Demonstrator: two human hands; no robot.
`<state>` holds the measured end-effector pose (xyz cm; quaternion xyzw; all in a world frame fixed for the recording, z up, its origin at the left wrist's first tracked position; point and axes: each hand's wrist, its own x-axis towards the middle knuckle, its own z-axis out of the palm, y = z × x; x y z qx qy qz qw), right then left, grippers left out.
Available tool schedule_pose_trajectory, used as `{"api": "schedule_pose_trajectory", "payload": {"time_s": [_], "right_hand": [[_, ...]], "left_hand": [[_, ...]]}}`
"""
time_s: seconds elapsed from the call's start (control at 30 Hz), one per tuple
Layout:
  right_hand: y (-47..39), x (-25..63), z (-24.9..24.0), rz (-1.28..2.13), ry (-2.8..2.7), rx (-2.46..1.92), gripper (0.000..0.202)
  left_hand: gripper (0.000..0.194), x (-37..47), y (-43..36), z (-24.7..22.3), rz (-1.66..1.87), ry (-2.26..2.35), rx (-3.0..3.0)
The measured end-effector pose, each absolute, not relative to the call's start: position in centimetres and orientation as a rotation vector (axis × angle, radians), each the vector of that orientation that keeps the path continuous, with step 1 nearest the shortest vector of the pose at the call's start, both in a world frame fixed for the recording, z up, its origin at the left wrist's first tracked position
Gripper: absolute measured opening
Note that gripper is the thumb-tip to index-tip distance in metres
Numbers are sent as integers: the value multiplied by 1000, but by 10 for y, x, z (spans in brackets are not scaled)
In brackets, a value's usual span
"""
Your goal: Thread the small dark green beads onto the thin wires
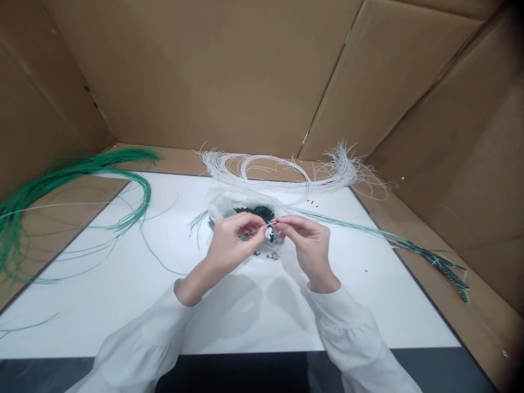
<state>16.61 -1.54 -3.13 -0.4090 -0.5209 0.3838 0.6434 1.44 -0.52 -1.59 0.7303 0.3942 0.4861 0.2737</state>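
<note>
My left hand (237, 237) pinches a thin white strand (271, 223) between thumb and fingertips. Close beside it, my right hand (306, 240) is closed in a pinch on the same strand; any small piece inside those fingertips is hidden. Both hands are held over a clear plastic bag (221, 202), which lies opened out on the white board. Small dark green beads (262, 212) are heaped in the bag, and a few more show below the fingers.
A bundle of green strands (73, 169) spreads at the left. Coiled white strands (274, 180) lie along the back. Green strands with dark threaded ends (442, 265) stretch right. Cardboard walls (204, 71) enclose the white board (143, 305). Loose beads (313, 203) lie behind the right hand.
</note>
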Motion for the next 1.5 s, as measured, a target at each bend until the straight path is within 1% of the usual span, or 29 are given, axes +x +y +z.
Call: {"api": "schedule_pose_trajectory", "payload": {"time_s": [0.3, 0.47, 0.63, 0.83, 1.33, 1.5], "right_hand": [[-17, 167, -32, 642, -1348, -1012, 7], [-18, 166, -32, 626, -1340, -1057, 7], [-18, 165, -32, 626, -1308, -1062, 14], [-18, 165, -31, 611, -1346, -1053, 12], [-18, 166, -31, 521, -1379, -1110, 11], [-18, 167, -31, 470, -1414, -1123, 9]], "left_hand": [[9, 13, -6, -14, 1349, 1157, 2115], [10, 13, -5, -16, 1409, 1164, 2246], [11, 12, -4, -20, 1505, 1128, 2422], [10, 11, -2, -23, 1585, 1081, 2604], [12, 9, -1, -26, 1583, 1013, 2655], [12, 11, -4, -21, 1529, 1041, 2507]]}}
